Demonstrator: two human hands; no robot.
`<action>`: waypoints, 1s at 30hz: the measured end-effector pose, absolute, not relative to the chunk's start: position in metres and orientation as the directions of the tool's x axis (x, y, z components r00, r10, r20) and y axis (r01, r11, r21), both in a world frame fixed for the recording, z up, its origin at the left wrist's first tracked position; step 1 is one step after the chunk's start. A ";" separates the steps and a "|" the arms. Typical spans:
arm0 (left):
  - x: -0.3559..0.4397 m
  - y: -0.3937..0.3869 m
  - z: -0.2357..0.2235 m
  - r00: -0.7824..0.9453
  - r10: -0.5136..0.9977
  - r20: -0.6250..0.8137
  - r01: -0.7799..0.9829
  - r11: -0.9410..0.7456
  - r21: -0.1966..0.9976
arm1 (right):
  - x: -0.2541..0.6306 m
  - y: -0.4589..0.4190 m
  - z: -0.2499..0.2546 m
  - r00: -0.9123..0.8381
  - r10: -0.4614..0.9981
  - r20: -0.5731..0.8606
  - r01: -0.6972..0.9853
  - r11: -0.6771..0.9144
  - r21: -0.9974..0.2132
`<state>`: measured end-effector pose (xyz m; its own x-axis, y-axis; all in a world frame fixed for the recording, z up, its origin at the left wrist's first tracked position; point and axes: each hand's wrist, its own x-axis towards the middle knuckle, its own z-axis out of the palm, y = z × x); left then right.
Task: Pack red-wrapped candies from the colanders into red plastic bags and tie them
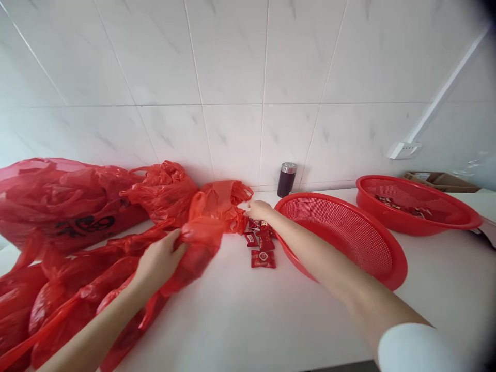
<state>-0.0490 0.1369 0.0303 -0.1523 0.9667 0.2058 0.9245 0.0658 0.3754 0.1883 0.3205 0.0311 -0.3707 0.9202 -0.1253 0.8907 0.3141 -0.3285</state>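
Observation:
My left hand (160, 261) is closed on a thin red plastic bag (201, 240), whose loose top spreads to the right of the fingers. Beyond the bag, my right hand (259, 209) is held low over a small pile of red wrapped packets (264, 240). Its fingers look curled in, and whatever they pinch is too small to make out. Just left of that hand lies an orange-red plastic bag (217, 201) with its handles crumpled. One packet (263, 259) lies flat at the near end of the pile.
Several filled red bags (77, 299) crowd the left side, with a large red bag (50, 206) behind. A red perforated basket (349, 232) stands under my right forearm. Farther right is another red basket (411, 206) with small packets inside. A dark tumbler (287, 181) stands by the wall.

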 end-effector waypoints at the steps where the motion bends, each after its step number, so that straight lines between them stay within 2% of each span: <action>1: -0.060 0.140 0.036 -0.202 0.956 0.212 0.927 0.116 0.357 | 0.183 0.326 0.026 -0.354 0.922 -0.159 0.903 0.292 -0.316; 4: -0.077 0.148 0.048 -0.276 0.933 0.231 0.927 0.195 0.320 | 0.173 0.335 0.021 -0.311 0.932 -0.186 0.918 0.244 -0.314; 6: -0.074 0.151 0.051 -0.255 0.932 0.258 0.929 0.163 0.331 | 0.175 0.339 0.029 -0.287 0.951 -0.112 0.910 0.235 -0.342; 9: -0.052 0.160 0.049 -0.167 0.943 0.288 0.869 0.003 0.495 | 0.187 0.339 0.055 -0.239 0.968 0.082 0.876 0.251 -0.412; 12: -0.018 0.175 0.047 -0.120 0.950 0.289 0.720 -0.117 0.684 | 0.199 0.318 0.080 -0.229 0.941 0.247 0.816 0.324 -0.478; 14: 0.005 0.184 0.048 -0.115 0.948 0.296 0.625 -0.162 0.763 | 0.204 0.289 0.088 -0.314 0.885 0.343 0.674 0.462 -0.576; 17: 0.036 0.192 0.050 -0.091 0.946 0.312 0.463 -0.237 0.854 | 0.216 0.242 0.087 -0.454 0.775 0.440 0.280 0.593 -0.755; 18: 0.044 0.192 0.049 -0.066 0.950 0.305 0.414 -0.252 0.875 | 0.222 0.228 0.085 -0.469 0.763 0.445 0.174 0.573 -0.800; 20: 0.052 0.189 0.048 -0.017 0.962 0.273 0.339 -0.252 0.906 | 0.238 0.208 0.080 -0.434 0.803 0.409 0.067 0.482 -0.874; 23: 0.045 0.179 0.045 -0.045 0.971 0.233 0.339 -0.205 0.918 | 0.273 0.193 0.075 -0.312 0.890 0.332 -0.059 0.330 -0.942; 27: 0.021 0.165 0.049 -0.162 0.959 0.230 0.441 -0.138 0.887 | 0.320 0.182 0.075 -0.182 0.959 0.219 -0.186 0.185 -0.965; 30: 0.022 0.151 0.053 -0.200 0.945 0.259 0.423 -0.155 0.893 | 0.339 0.173 0.077 -0.084 0.986 0.143 -0.269 0.116 -0.956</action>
<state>0.0216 0.1506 0.0531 -0.2003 0.9448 0.2593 0.4226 -0.1555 0.8929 0.3395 0.1729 0.0775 -0.0839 0.9861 0.1434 -0.2694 0.1161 -0.9560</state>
